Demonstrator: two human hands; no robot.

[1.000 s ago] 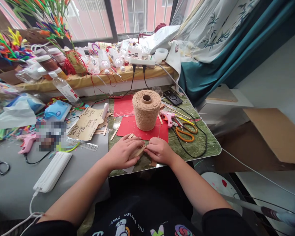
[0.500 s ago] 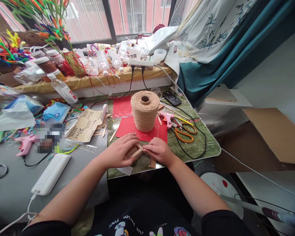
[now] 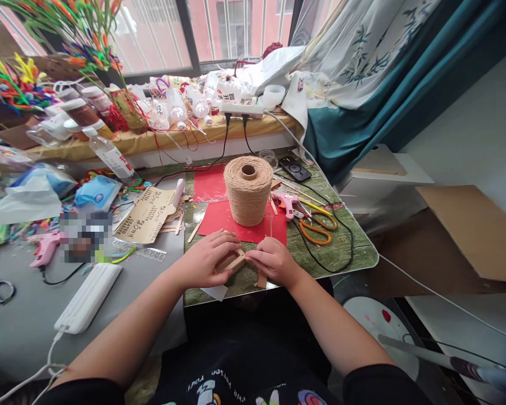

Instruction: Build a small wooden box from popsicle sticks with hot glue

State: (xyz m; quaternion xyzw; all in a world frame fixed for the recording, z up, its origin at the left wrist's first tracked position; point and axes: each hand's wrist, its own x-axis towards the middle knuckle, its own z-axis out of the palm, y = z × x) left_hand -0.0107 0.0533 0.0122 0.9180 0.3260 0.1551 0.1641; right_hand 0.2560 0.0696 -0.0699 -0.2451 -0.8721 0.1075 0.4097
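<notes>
My left hand (image 3: 208,259) is closed around a small wooden frame (image 3: 235,263), thumb on the near side and fingers over the far side. The frame looks built from craft sticks and is partly hidden by the fingers. At its right corner my right hand (image 3: 274,261) is pinched, fingertips touching or almost touching the wood; what lies between them is too small to make out. Just beyond both hands a big spool of jute twine (image 3: 248,194) stands upright on red card (image 3: 213,219). A brown strip (image 3: 261,279) lies under my right hand.
Right of the spool are a pink glue gun (image 3: 285,203), orange-handled scissors (image 3: 316,230), a phone (image 3: 295,168) and a looping black cable. On the left lie sandpaper (image 3: 145,216), a white power strip (image 3: 88,298) and another glue gun (image 3: 46,247). Bottles crowd the windowsill.
Both hands have shifted slightly, and the frame has turned so its open middle and right corner show more. Over the last half second, almost nothing has moved.
</notes>
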